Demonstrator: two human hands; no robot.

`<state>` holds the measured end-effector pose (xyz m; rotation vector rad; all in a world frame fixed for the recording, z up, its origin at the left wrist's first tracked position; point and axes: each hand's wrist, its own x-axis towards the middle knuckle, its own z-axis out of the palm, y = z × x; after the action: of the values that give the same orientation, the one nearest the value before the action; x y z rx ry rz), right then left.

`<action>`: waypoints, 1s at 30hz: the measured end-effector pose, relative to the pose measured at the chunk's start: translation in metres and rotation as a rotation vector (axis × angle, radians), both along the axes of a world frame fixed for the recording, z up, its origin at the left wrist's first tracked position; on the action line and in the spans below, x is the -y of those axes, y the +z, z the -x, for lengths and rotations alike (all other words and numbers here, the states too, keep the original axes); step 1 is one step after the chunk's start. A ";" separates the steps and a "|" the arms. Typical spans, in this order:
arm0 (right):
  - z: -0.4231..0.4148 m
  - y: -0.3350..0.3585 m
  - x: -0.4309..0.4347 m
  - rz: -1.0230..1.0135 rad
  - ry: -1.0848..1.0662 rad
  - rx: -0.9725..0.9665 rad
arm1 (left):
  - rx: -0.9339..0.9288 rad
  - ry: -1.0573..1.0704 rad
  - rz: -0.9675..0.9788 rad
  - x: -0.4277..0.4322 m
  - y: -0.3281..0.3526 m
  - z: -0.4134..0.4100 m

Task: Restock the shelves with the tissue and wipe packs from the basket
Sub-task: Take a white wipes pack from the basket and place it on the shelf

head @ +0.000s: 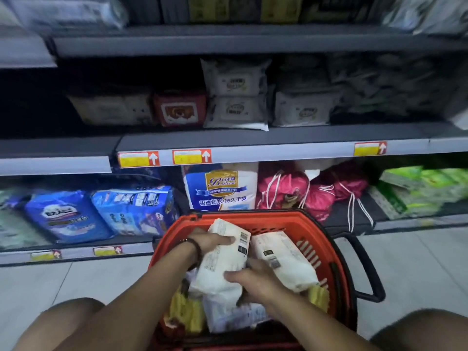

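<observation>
A red plastic basket [255,219] stands on the floor in front of the shelves. Inside it a white tissue pack [222,259] with a barcode is gripped from both sides: my left hand [207,243] holds its upper left edge, my right hand [250,279] holds its lower right edge. A second white pack [283,259] lies beside it to the right. Yellow packs [187,312] and a bluish-white pack [228,315] lie lower in the basket. White wipe packs [235,95] are stacked on the middle shelf [278,145].
The basket's black handle [367,267] sticks out to the right. The bottom shelf holds blue packs [65,214], a tall blue-white pack [220,188], pink drawstring bags [298,191] and green packs [420,191]. A red pack [179,110] sits on the middle shelf. My knees frame the bottom corners.
</observation>
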<state>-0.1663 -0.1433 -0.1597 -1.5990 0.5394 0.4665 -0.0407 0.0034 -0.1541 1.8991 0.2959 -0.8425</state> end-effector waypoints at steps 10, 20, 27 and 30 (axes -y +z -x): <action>-0.016 0.062 -0.007 -0.147 -0.080 0.172 | 0.126 0.156 0.467 -0.015 0.066 0.036; -0.027 0.126 0.031 -0.902 -0.047 0.049 | 0.013 0.142 0.845 -0.019 0.099 0.043; -0.019 0.152 0.024 -1.014 -0.086 -0.016 | 0.008 0.293 1.059 0.006 0.114 0.051; -0.020 0.152 0.022 -0.974 -0.119 0.002 | 0.063 0.396 1.045 0.007 0.116 0.042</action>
<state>-0.1459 -0.1652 -0.0080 -0.6307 0.3149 0.5244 -0.0829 -0.0041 -0.0378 0.8445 0.1323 -0.4967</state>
